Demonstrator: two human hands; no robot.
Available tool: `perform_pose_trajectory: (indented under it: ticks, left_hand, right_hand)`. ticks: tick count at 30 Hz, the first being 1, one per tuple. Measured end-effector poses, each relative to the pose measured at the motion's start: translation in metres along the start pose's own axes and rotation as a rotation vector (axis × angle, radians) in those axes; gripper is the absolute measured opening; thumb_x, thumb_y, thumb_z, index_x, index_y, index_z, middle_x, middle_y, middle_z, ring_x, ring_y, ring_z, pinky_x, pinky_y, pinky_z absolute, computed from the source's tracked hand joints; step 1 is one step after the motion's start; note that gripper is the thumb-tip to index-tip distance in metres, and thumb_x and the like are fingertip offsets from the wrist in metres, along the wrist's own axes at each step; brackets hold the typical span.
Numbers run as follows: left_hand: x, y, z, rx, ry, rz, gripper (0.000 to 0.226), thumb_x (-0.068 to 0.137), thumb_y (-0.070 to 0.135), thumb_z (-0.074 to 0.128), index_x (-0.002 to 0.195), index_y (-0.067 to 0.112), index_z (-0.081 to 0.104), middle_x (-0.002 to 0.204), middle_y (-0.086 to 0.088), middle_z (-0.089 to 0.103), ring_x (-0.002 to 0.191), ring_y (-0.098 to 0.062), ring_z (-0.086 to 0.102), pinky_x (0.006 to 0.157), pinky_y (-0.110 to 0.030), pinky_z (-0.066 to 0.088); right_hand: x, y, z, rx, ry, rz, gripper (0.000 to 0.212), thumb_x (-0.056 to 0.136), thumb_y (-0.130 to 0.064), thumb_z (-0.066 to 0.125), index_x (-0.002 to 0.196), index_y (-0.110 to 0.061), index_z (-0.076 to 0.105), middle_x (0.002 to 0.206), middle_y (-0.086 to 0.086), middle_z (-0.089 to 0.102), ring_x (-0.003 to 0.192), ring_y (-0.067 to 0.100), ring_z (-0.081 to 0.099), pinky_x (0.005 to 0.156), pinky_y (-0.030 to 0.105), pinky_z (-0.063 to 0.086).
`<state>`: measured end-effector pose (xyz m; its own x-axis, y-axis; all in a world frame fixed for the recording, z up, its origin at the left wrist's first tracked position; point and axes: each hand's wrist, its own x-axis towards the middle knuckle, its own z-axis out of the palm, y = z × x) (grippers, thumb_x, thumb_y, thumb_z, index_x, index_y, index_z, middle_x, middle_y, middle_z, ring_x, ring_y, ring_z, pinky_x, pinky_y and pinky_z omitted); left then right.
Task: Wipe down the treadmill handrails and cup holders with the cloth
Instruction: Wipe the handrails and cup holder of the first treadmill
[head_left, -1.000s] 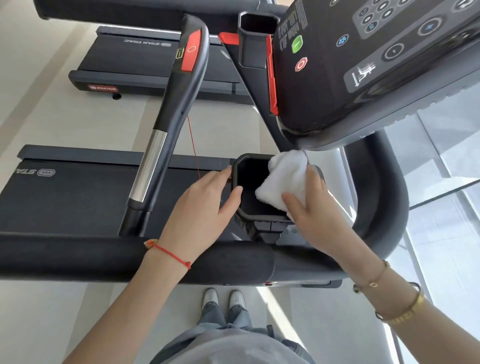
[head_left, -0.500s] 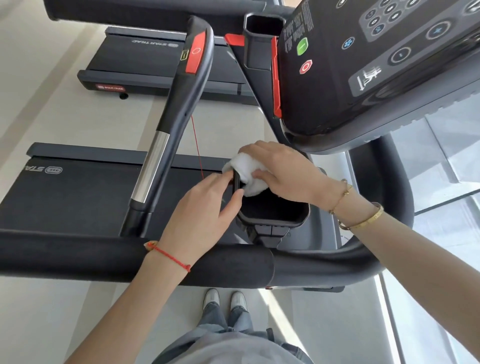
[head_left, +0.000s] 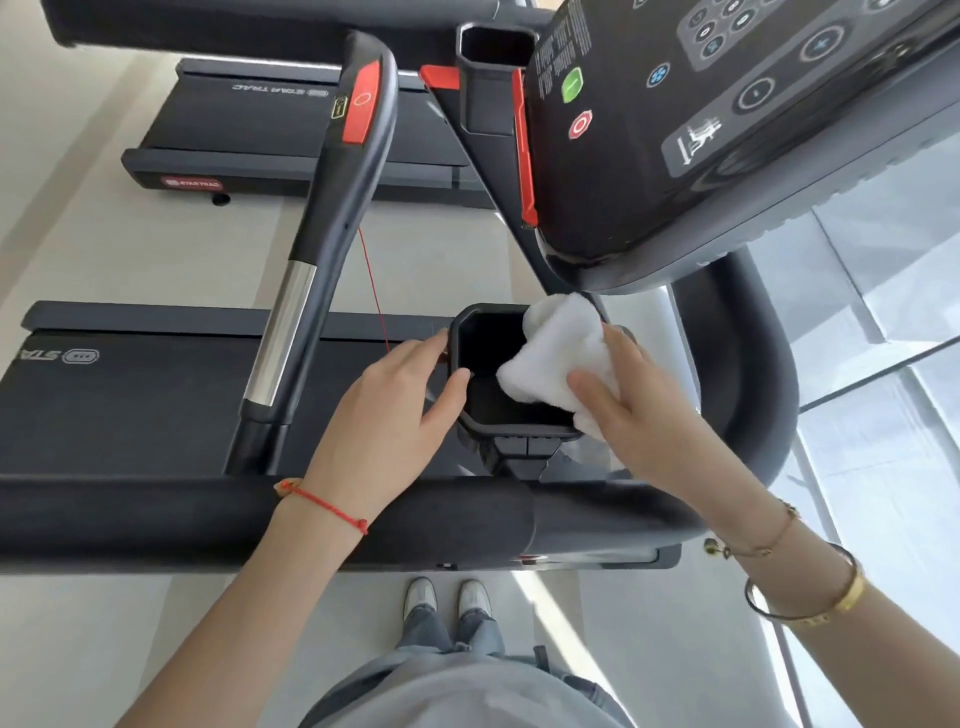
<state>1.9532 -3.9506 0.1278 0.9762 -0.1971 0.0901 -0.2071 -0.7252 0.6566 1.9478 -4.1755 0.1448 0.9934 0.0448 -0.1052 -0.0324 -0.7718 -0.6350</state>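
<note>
A black cup holder sits just below the treadmill console. My left hand grips its left rim, thumb inside the wall and fingers outside. My right hand holds a white cloth against the cup holder's right rim; part of the cloth hangs over the opening. The thick black front handrail runs across below both hands. A second cup holder is at the top, beside the console.
The console overhangs the upper right. A grey and chrome side handgrip with a red patch rises at left. A red safety cord hangs beside it. Treadmill deck and another treadmill lie beyond. Glass wall at right.
My right hand has carried the cloth from the cup holder's far-left corner back over to its right rim. My left hand has stayed on the left rim.
</note>
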Motion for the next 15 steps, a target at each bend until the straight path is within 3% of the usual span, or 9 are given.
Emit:
perform_pose_trajectory:
  ticks: [3, 5, 8, 11, 13, 15]
  left_hand:
    - [0.0, -0.003, -0.001, -0.016, -0.015, -0.002, 0.049, 0.098, 0.041, 0.043, 0.142, 0.021, 0.048, 0.116, 0.004, 0.063, 0.107, -0.013, 0.059, 0.094, -0.033, 0.05]
    - [0.001, -0.005, -0.002, -0.028, -0.035, -0.003, 0.048, 0.1, 0.04, 0.039, 0.144, 0.024, 0.046, 0.118, 0.006, 0.062, 0.106, -0.011, 0.058, 0.095, -0.033, 0.048]
    - [-0.001, -0.008, -0.004, -0.079, -0.039, 0.002, 0.041, 0.102, 0.035, 0.037, 0.142, 0.031, 0.047, 0.114, 0.008, 0.063, 0.096, -0.008, 0.06, 0.091, -0.027, 0.048]
    - [-0.002, -0.012, -0.006, -0.118, -0.014, 0.002, 0.039, 0.103, 0.032, 0.037, 0.139, 0.03, 0.052, 0.115, 0.013, 0.062, 0.094, 0.003, 0.056, 0.088, -0.003, 0.037]
    - [-0.003, -0.011, -0.007, -0.148, -0.01, 0.008, 0.037, 0.104, 0.029, 0.036, 0.137, 0.027, 0.055, 0.118, 0.016, 0.06, 0.103, 0.004, 0.055, 0.088, 0.005, 0.03]
    - [-0.004, -0.011, -0.009, -0.175, 0.0, 0.018, 0.037, 0.105, 0.027, 0.035, 0.135, 0.026, 0.057, 0.119, 0.014, 0.062, 0.11, 0.001, 0.056, 0.093, 0.0, 0.033]
  right_hand:
    - [-0.015, 0.005, -0.019, 0.027, 0.037, -0.033, 0.036, 0.099, -0.028, 0.05, 0.133, -0.015, 0.048, 0.102, 0.002, 0.06, 0.088, 0.018, 0.052, 0.071, 0.025, 0.031]
    - [-0.026, 0.002, -0.03, 0.023, 0.039, -0.125, 0.032, 0.1, -0.029, 0.049, 0.131, -0.018, 0.05, 0.101, -0.001, 0.061, 0.089, 0.017, 0.055, 0.076, 0.029, 0.037]
    - [-0.038, -0.005, -0.041, -0.039, -0.02, -0.298, 0.042, 0.102, -0.034, 0.042, 0.141, -0.02, 0.042, 0.121, -0.006, 0.055, 0.112, 0.01, 0.052, 0.094, 0.021, 0.039]
    - [-0.042, -0.016, -0.029, -0.166, -0.15, -0.433, 0.048, 0.102, -0.034, 0.039, 0.147, -0.02, 0.036, 0.14, -0.005, 0.046, 0.129, 0.008, 0.039, 0.107, 0.013, 0.026]
    - [-0.036, -0.028, -0.008, -0.289, -0.194, -0.485, 0.051, 0.101, -0.039, 0.04, 0.147, -0.017, 0.037, 0.142, -0.002, 0.046, 0.13, 0.014, 0.038, 0.106, 0.015, 0.023]
    - [-0.022, -0.039, 0.01, -0.373, -0.186, -0.465, 0.052, 0.099, -0.047, 0.041, 0.141, -0.015, 0.043, 0.133, 0.0, 0.054, 0.12, 0.018, 0.049, 0.095, 0.019, 0.03]
